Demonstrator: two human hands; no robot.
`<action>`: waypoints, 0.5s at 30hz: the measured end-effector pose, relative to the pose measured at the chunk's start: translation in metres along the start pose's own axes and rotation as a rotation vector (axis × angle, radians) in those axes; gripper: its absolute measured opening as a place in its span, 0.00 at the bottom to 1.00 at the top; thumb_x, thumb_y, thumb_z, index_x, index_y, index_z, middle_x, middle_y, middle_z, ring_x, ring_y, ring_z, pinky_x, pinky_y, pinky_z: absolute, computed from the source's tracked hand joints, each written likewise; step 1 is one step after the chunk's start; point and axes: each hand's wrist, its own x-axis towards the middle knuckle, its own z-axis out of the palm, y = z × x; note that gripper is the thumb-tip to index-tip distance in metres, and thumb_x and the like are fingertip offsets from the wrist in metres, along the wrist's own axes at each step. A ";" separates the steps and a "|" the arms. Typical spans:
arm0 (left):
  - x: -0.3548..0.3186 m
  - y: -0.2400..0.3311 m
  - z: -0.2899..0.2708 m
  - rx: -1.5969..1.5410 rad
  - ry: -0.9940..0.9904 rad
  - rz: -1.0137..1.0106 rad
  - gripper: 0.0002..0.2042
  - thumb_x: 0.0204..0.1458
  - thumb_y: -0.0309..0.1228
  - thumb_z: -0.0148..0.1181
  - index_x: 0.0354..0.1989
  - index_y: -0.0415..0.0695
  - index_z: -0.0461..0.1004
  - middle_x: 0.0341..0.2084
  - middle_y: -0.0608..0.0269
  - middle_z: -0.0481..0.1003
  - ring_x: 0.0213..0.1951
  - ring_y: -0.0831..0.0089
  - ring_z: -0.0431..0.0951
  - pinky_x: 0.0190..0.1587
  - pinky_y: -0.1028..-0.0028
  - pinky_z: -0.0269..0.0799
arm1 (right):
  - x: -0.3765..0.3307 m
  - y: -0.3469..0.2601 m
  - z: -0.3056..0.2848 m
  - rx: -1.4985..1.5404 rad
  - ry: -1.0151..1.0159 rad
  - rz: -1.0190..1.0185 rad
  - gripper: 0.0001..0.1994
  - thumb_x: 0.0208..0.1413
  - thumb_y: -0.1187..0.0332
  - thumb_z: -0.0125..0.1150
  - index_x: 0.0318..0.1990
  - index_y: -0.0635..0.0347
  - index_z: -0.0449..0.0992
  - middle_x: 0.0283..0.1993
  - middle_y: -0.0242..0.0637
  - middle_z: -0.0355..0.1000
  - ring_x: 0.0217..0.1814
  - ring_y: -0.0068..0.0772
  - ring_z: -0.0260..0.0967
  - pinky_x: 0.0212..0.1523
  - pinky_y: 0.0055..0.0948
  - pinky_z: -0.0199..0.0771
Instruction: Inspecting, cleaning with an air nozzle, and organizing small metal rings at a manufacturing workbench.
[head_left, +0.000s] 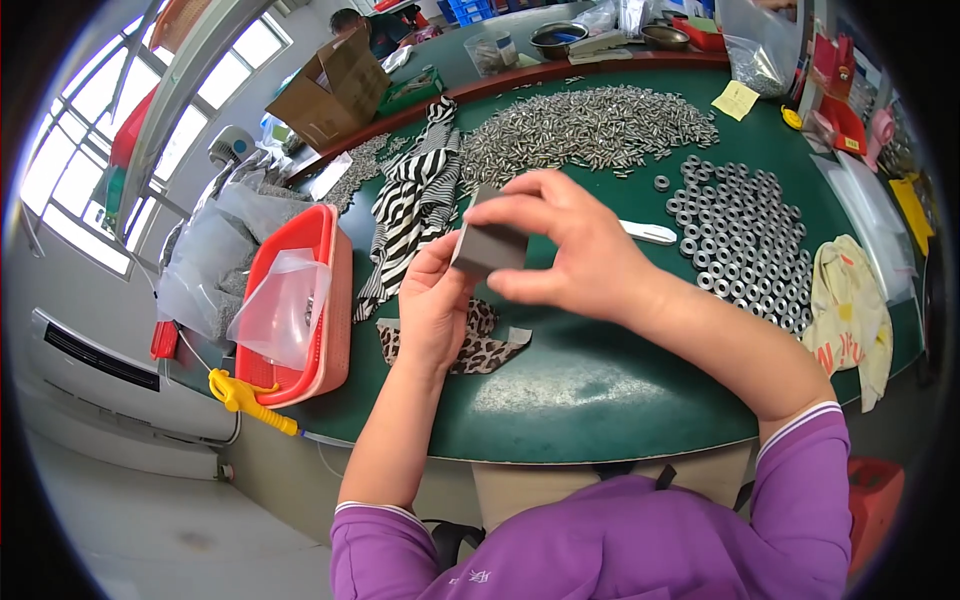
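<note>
R hand (575, 255) fingers (500, 212) are curled shut over the top and far side of a small dark grey block (487, 246), thumb pressing its lower front edge. L hand (432, 300) comes up from below, fingers closed on the block's left end and underside. So the block sits pinched between both hands, lifted just above the green table (600, 390), over a leopard-print cloth (480, 345).

Block looks stiff, flat-faced w/ sharp edges, prob. matte and not slippery; weight hard to judge, but it seems solid, maybe heavier than its look. Best hold is across opposite flat faces, as now, not by corners.

Further out: striped cloth (415, 200) to the L, red basket (330, 300) w/ a clear plastic bag (280, 310) beyond it, pile of small metal pins (590, 125) ahead, rows of metal rings (745, 235) to the R, white flat tool (650, 233) nearby.

Hidden: block's far face and underside are covered by fingers; can't tell if anything is stuck to it or held inside the palms. Material unclear. Rim of view is bent and dark.
</note>
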 end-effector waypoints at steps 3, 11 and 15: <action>0.000 0.007 0.001 -0.021 0.018 -0.061 0.14 0.49 0.26 0.59 0.45 0.39 0.69 0.40 0.60 0.74 0.38 0.74 0.76 0.42 0.74 0.73 | -0.005 -0.015 0.004 -0.010 -0.082 -0.164 0.24 0.35 0.60 0.65 0.46 0.44 0.73 0.45 0.42 0.64 0.47 0.46 0.64 0.49 0.40 0.66; 0.000 0.006 0.010 0.123 -0.040 0.040 0.20 0.50 0.24 0.58 0.51 0.40 0.63 0.40 0.62 0.70 0.37 0.76 0.71 0.40 0.79 0.69 | 0.012 0.027 -0.020 0.363 0.005 0.362 0.30 0.46 0.67 0.61 0.59 0.52 0.62 0.52 0.41 0.62 0.54 0.33 0.62 0.55 0.33 0.64; -0.001 0.006 0.012 0.244 -0.001 0.138 0.24 0.48 0.17 0.57 0.54 0.39 0.57 0.39 0.58 0.69 0.37 0.75 0.73 0.41 0.77 0.72 | 0.015 0.013 -0.018 0.936 -0.147 0.499 0.34 0.43 0.73 0.55 0.63 0.60 0.54 0.56 0.41 0.59 0.59 0.33 0.58 0.59 0.32 0.59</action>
